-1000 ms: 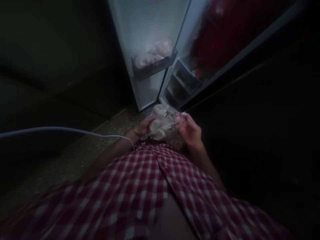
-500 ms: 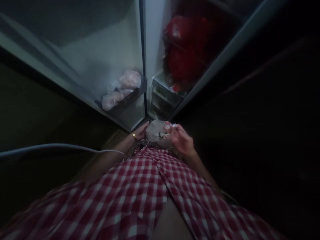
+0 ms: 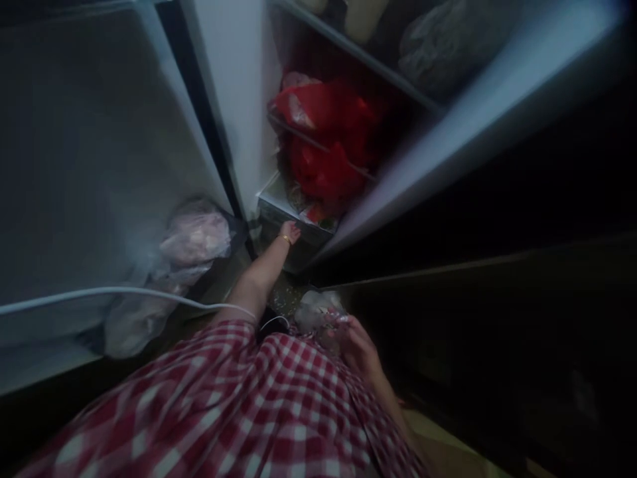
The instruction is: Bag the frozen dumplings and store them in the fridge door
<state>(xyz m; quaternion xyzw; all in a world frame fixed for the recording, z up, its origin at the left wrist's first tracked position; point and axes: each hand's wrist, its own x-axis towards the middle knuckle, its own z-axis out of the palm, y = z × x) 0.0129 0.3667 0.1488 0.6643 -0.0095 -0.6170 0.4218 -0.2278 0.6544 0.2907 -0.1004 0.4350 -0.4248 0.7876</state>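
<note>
My right hand (image 3: 357, 344) is closed on the gathered side of a cloudy plastic bag (image 3: 314, 309), low in front of my body. Pale and dark pieces show dimly inside the bag; I cannot make out what they are. My left arm reaches forward into the refrigerator. My left hand (image 3: 291, 231), with a gold bracelet at the wrist, is at the upper front of the clear bottom drawer (image 3: 279, 207). Its fingers look apart with nothing in them, though the picture is dim; whether they touch the drawer is unclear.
Red plastic bags (image 3: 326, 166) fill the lower shelves above the drawer. The open door (image 3: 99, 133) at left carries bags of pale contents (image 3: 196, 236) in its bottom rack. A white cable (image 3: 124, 291) crosses from the left to my body. A speckled floor (image 3: 284, 292) shows below.
My left hand has let go of the bag and moved forward to the drawer. My right hand keeps the bag, now lower in view. The view has turned right, nearer the shelves.
</note>
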